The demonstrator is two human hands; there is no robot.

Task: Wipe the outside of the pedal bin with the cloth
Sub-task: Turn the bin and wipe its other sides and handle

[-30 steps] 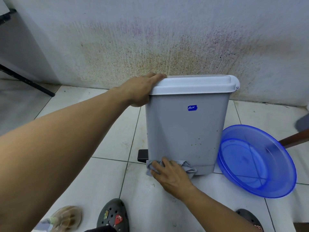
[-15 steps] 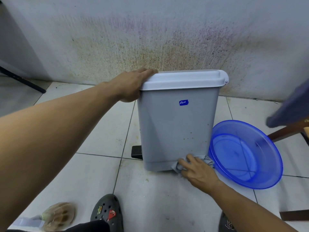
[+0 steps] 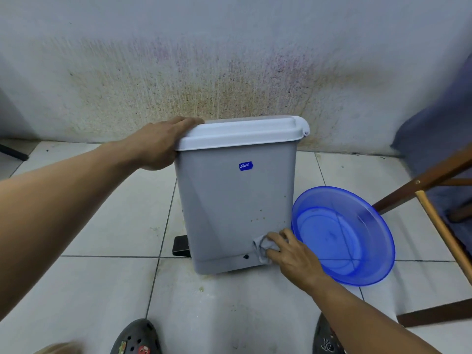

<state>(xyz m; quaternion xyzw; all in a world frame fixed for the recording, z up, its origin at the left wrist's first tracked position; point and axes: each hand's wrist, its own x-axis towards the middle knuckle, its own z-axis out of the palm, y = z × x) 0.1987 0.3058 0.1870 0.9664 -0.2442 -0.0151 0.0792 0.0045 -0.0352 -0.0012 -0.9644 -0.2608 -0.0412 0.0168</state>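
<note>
Low and right of centre, the right hand (image 3: 291, 254) is seen with its fingers curled over a bunched-up grey cloth (image 3: 261, 247). The cloth is gripped and pressed onto the bin (image 3: 235, 200), right at the bottom right corner of the grey face turned to the camera. A small black dot (image 3: 246, 257) is spotted on the bin just left of the cloth, and a few brown specks are scattered above it.

Over at centre left, the left hand (image 3: 158, 144) is clamped on the left end of the white lid (image 3: 242, 134), with the fingers hooked over the top and the palm against the edge. The lid is shut.

The bin itself is stood on the tiled floor (image 3: 102, 226) mid-frame, close to the wall. A blue sticker (image 3: 245, 166) is stuck high on its face. A black pedal (image 3: 181, 246) is poked out at its lower left. A dark gap is visible under its right bottom edge.

Just right of the bin, behind the right hand, a see-through blue basin (image 3: 344, 236) is tipped toward the camera. Whether the bin is touched by it can't be made out.

Further out: brownish stains are spread over the wall (image 3: 229, 72) above the bin, wooden chair legs (image 3: 421, 185) are set at the right edge with purple fabric (image 3: 439, 139) above them, and two dark clogs (image 3: 136, 338) are cut off by the bottom edge.
</note>
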